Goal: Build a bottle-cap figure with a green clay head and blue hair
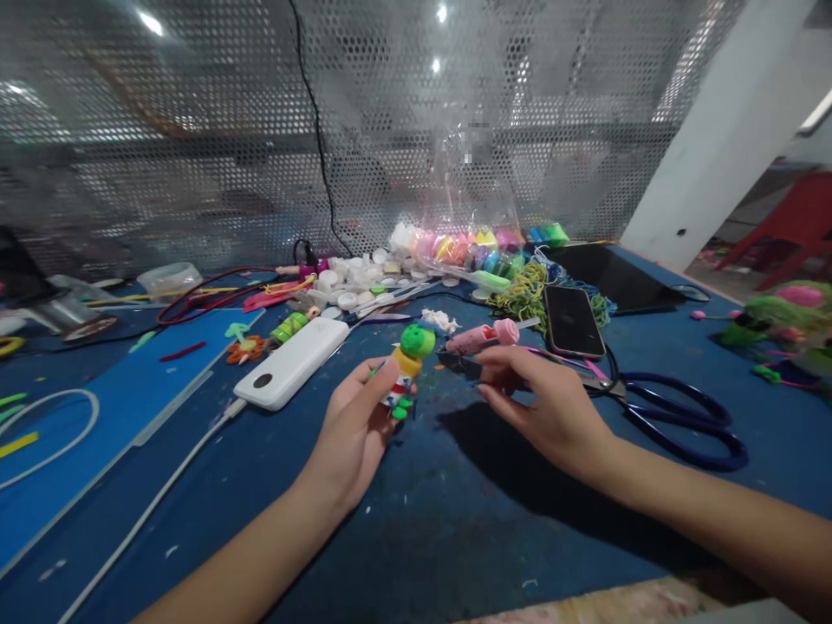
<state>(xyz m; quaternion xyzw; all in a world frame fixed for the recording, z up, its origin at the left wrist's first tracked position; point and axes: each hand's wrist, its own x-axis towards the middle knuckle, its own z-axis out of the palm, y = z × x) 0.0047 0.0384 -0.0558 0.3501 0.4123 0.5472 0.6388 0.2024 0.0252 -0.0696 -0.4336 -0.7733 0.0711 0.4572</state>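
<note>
My left hand [360, 416] is closed around a small modelling-clay figure [408, 364] with a bright green head, a yellow band and green bits lower down. The figure is upright, and my fingers cover part of its body. To the right, my right hand [539, 399] hovers over the table with thumb and fingertips drawn together. What sits between them, if anything, is too small to make out. Just beyond those fingertips lies a pink, lumpy object with a rolled end [484, 336]. White crumpled scraps [440, 321] lie behind the figure.
Blue-handled scissors [682, 416] and a phone [574, 321] lie at right, near tangled yarn [523, 290]. A white power bank [292, 364] with its cable is at left, beside a blue sheet [130, 407]. White caps [347, 301] and bagged coloured clay [464, 247] stand by the mesh.
</note>
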